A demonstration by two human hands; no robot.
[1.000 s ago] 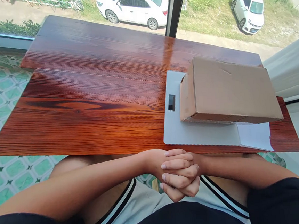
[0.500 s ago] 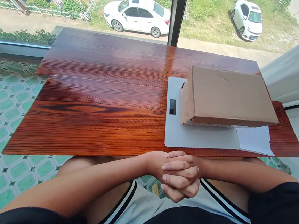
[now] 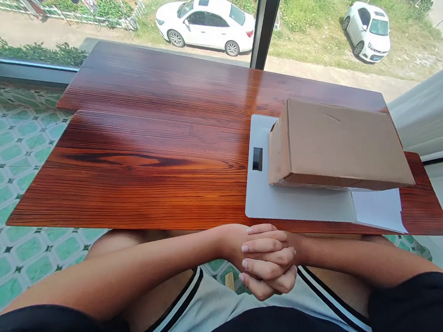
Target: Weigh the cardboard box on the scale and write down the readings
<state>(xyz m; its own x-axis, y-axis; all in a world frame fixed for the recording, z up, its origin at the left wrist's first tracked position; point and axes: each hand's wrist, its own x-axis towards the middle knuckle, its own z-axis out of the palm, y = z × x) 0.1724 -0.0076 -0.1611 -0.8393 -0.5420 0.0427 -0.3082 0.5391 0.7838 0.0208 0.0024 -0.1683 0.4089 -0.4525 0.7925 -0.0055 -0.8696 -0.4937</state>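
Observation:
My left hand [image 3: 236, 243] and my right hand [image 3: 267, 245] are clasped over my lap, their fingers interlaced. Both hands are closed around each other, and no object shows between them; the palms are hidden. They are just below the front edge of a glossy reddish-brown wooden table [image 3: 138, 189]. Beyond them, to the right, lies a flat light-grey scale [image 3: 263, 198] with a small dark display [image 3: 257, 159]. A closed brown cardboard box [image 3: 347, 144] rests on it, covering much of its surface. White paper [image 3: 378, 209] sticks out under the box's near right corner.
Past the table's far edge is a large window with a dark frame post [image 3: 267, 22]; two white cars are outside. A pale curtain [image 3: 430, 111] hangs at the right. Green-and-white tiled floor [image 3: 8, 169] shows at the left. My thighs are below the table edge.
The view has shifted very slightly. My hands stay clasped in the same place, and the box and scale have not moved.

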